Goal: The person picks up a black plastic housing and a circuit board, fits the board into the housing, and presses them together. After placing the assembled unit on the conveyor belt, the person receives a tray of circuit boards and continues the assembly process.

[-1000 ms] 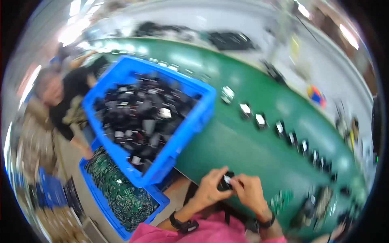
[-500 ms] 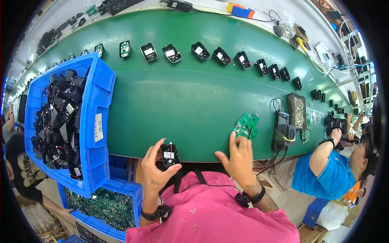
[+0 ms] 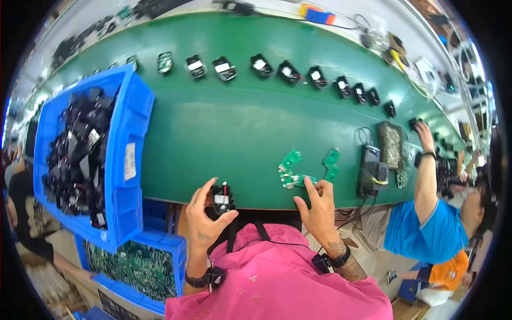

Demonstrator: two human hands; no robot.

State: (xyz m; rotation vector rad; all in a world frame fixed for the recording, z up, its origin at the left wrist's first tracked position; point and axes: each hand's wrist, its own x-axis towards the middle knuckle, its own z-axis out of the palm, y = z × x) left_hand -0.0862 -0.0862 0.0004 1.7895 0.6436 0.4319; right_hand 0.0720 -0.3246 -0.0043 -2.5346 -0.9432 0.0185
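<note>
Between the thumb and fingers of my left hand (image 3: 205, 218) is a small black plastic housing (image 3: 222, 199), held by its sides at the table's near edge. A pale label and a short red piece show inside its open top. My right hand (image 3: 318, 210) reaches over the near edge, thumb and fingers apart. Its fingertips touch a green circuit board (image 3: 305, 180). More green boards (image 3: 290, 160) lie just left of that one, and a separate pair (image 3: 332, 164) lies to its right. The whole picture is slightly blurred.
At left stands a blue crate (image 3: 130, 117) of black housings, above a lower blue bin (image 3: 178, 261) of circuit boards. Black housings (image 3: 261, 65) line the green table's far side. A black device (image 3: 369, 170) and a tray of small metal parts (image 3: 391, 144) stand right, near a co-worker's arm (image 3: 426, 176).
The boards under my right hand have spread leftward into separate groups. My left hand keeps hold of the housing. The co-worker at right now reaches forward to the row of housings.
</note>
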